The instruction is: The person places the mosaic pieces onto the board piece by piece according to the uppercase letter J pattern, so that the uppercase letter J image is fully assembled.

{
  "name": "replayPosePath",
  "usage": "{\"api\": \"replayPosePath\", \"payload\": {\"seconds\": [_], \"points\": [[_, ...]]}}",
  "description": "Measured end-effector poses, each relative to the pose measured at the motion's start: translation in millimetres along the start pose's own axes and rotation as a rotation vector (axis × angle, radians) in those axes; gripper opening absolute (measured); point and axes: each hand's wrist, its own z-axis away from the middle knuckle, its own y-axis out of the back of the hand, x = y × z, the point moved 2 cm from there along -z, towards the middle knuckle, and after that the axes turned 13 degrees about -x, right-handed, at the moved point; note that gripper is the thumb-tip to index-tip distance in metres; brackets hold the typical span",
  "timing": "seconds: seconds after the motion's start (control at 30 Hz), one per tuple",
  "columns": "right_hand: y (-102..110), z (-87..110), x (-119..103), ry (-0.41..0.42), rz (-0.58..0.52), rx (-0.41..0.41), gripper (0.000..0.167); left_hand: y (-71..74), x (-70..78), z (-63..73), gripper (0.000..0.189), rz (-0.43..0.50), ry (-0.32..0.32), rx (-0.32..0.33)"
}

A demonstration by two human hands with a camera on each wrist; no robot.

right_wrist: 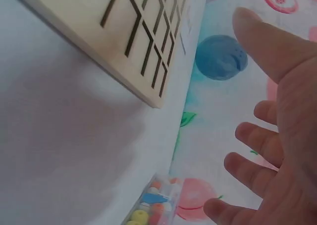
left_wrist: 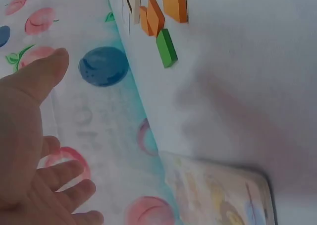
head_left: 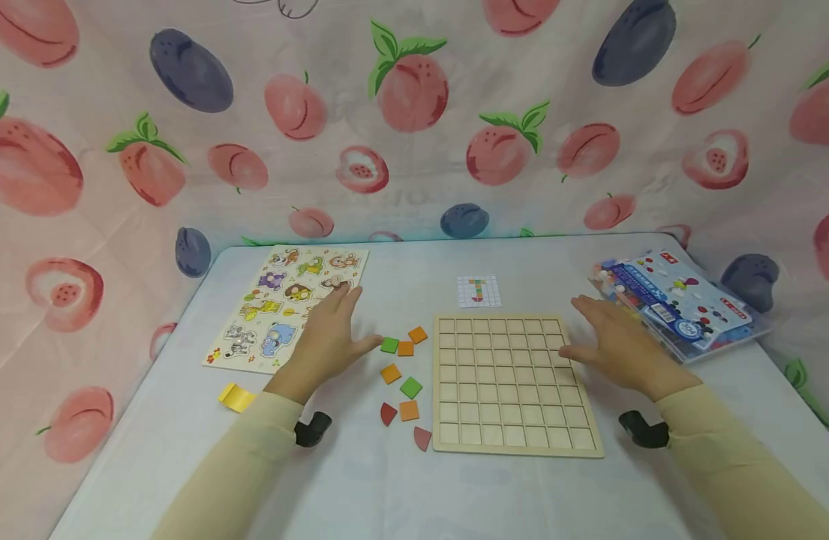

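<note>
My left hand (head_left: 325,341) hovers with spread fingers between the animal puzzle board (head_left: 247,358) and several loose tiles, holding nothing. My right hand (head_left: 620,345) is above the right edge of a wooden grid board (head_left: 515,448), also with nothing in it. Its fingers look relaxed in the right wrist view. Left of the grid board lie orange square tiles (head_left: 409,410), two green square tiles (head_left: 410,388) and two red quarter-round pieces (head_left: 388,414). A small pattern card (head_left: 478,291) with a coloured figure on a grid lies behind the grid board.
A clear plastic case (head_left: 684,300) with a blue printed sheet and coloured beads stands at the back right. A folded yellow piece (head_left: 236,397) lies near the left forearm. Behind the white table (head_left: 509,499) hangs a fruit-print cloth (head_left: 414,165).
</note>
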Motion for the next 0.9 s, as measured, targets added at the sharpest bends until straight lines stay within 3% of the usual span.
{"api": "replayPosePath", "payload": {"seconds": [0.3,0.63,0.9], "points": [[-17.2,-3.8,6.4,-0.005,-0.091,-0.096,0.093,-9.0,16.3,-12.9,0.075,0.061,-0.016,-0.069],[-30.7,-9.6,9.2,0.029,-0.113,-0.144,0.090,-27.9,23.6,-33.4,0.065,0.096,0.020,-0.209],[-35.0,-12.0,6.2,0.050,-0.136,-0.163,0.084,-39.3,27.5,-43.4,0.054,0.126,0.032,-0.239]]}}
